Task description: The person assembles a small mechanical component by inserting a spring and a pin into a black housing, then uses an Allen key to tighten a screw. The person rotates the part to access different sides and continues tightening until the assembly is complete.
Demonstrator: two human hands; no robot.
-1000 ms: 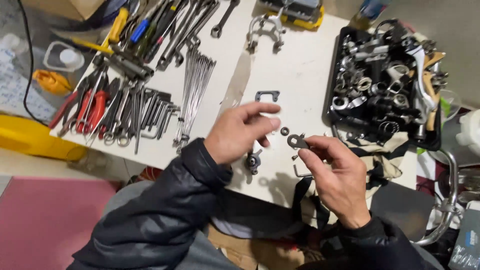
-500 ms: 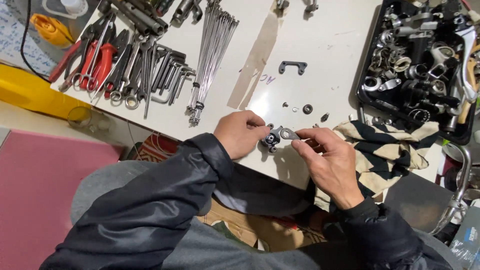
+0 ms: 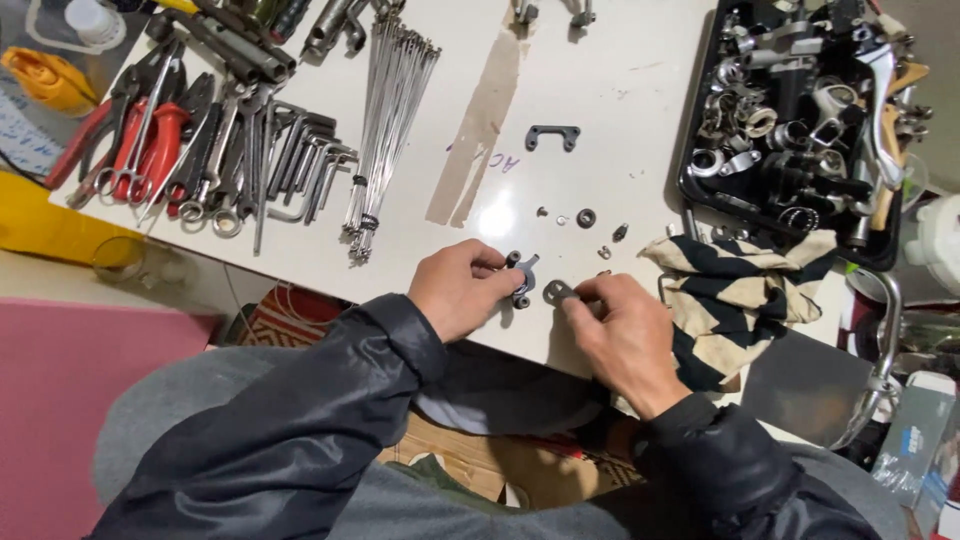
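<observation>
White table (image 3: 620,120), black tray (image 3: 692,170) of metal parts (image 3: 790,110)

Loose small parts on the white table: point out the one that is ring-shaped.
The dark washer, the largest of the loose bits above the right hand. It shows a round hole in its middle; the pieces around it are tiny solid specks.

Small metal part (image 3: 523,281) half-hidden by hands

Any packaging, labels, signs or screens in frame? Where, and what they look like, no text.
Cardboard box: bottom right corner beyond the table edge, rectangular, pale grey-blue with a darker printed side.
Handwritten mark: on the white table beside the brown tape strip, small, dark ink.
Printed sheet: far left edge, pale with blue writing, mostly cut off.
No screens or signs.
</observation>
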